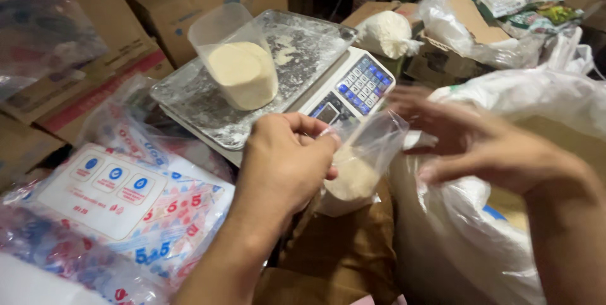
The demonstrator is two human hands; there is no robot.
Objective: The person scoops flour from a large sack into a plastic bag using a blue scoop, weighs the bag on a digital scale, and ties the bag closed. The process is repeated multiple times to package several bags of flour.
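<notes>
I've got my left hand (284,163) pinching the bag (360,166) mouth at frame centre, flour low inside. My right hand (480,144) hovers spread wide, blurred, holding nothing. I'd keep the mouth taut and upright. Beyond, upper centre: scale (303,71), flour tub (237,59).

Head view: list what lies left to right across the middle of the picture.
Printed plastic packets → left hand → small clear bag of flour → right hand → big white sack.
</notes>
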